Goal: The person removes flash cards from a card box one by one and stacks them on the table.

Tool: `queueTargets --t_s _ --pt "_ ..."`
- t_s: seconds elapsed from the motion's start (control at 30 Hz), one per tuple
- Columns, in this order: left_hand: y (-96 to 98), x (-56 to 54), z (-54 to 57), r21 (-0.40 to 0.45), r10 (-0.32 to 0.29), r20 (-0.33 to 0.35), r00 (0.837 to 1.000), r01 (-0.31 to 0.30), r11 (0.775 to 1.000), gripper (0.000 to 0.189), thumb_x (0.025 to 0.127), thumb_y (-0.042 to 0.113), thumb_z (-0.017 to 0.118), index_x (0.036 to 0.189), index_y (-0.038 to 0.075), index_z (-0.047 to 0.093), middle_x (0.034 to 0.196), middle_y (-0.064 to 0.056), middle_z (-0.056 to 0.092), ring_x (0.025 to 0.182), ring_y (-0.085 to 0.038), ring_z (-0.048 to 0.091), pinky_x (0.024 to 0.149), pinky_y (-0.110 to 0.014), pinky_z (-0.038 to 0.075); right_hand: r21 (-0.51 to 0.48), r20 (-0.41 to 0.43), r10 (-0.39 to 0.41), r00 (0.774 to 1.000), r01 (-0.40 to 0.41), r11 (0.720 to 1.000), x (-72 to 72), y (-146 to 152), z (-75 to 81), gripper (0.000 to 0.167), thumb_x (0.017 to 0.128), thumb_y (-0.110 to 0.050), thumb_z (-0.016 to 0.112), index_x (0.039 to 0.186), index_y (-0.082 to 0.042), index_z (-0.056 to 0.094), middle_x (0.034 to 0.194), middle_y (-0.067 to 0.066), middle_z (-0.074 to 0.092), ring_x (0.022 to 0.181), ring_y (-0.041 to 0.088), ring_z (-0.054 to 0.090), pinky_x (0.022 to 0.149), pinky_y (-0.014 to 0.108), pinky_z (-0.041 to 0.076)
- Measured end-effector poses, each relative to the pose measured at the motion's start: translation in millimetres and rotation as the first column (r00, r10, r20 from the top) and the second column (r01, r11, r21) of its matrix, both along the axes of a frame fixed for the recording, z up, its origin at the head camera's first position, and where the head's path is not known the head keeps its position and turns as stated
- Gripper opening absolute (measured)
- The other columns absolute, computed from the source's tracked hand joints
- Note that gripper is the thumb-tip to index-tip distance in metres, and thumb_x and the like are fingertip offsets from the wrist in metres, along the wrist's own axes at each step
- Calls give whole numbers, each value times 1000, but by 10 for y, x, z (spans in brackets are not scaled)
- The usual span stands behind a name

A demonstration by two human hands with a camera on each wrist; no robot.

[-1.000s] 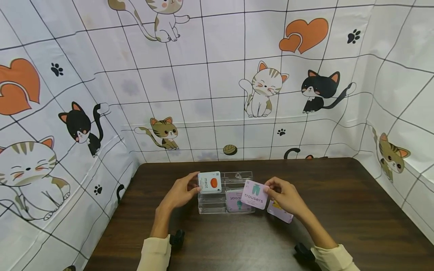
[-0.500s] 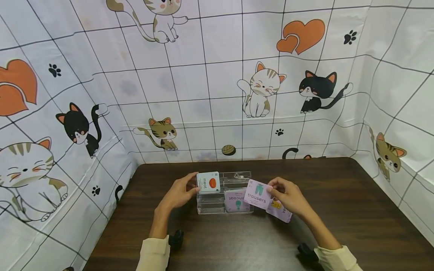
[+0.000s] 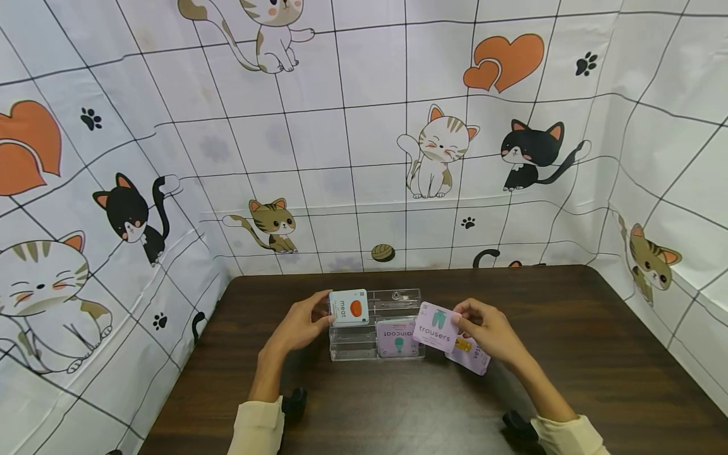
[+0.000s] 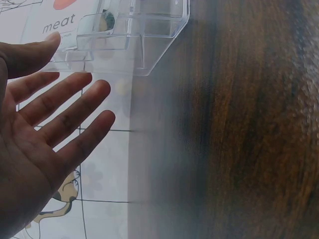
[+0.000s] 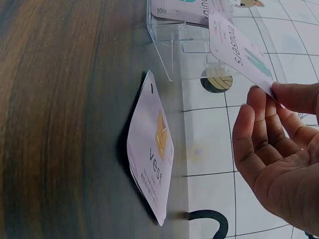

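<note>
A clear stepped card stand [image 3: 350, 351] is on the dark table. The white "meat" card [image 3: 349, 308] sits at its upper left, and the lilac "raincoat" card [image 3: 396, 339] in its lower right. My left hand [image 3: 300, 323] is at the stand's left edge, thumb [image 4: 37, 56] touching the "meat" card's edge, the other fingers stretched out and spread alongside. Between thumb and fingertips my right hand [image 3: 486, 330] pinches the tilted lilac "trousers" card [image 3: 435, 327], held right of the "raincoat" card. Below it the lilac "vest" card [image 3: 471, 359] lies on the table, partly covered in the head view.
The dark wooden table [image 3: 364, 411] extends around the stand. White cloth [image 3: 375, 145] with grid lines and cartoon cats hangs behind and along both sides. A dark device [image 3: 294, 402] is worn on the left wrist, another dark device [image 3: 519, 426] on the right.
My right hand has moved the "trousers" card slightly to the right, showing more of the "raincoat" card. The left hand stays at the stand's edge.
</note>
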State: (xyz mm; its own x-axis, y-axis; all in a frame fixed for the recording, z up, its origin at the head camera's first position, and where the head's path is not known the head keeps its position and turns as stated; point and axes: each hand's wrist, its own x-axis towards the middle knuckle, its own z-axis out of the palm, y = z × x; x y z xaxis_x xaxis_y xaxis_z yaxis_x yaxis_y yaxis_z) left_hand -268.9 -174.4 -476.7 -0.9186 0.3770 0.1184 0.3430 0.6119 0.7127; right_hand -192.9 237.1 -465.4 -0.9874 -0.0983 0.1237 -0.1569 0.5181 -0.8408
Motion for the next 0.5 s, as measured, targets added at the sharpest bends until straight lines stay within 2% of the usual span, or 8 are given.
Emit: queueTargets --t_s 0.2,0.5 --pt "2 3 4 2 0 4 1000 0 1000 64 102 11 73 161 5 47 136 -15 70 117 -29 73 100 -50 60 -14 2 -10 1000 10 1000 25 33 9 13 105 -12 69 111 -1 70 98 12 75 83 12 73 74 35 64" --pt "3 15 13 -10 3 -1 1000 -3 1000 65 102 11 74 161 6 48 135 -14 70 116 -29 73 99 -51 60 -7 10 -26 1000 26 1000 65 111 -8 14 105 -12 69 111 0 69 97 13 76 83 18 74 74 36 65"
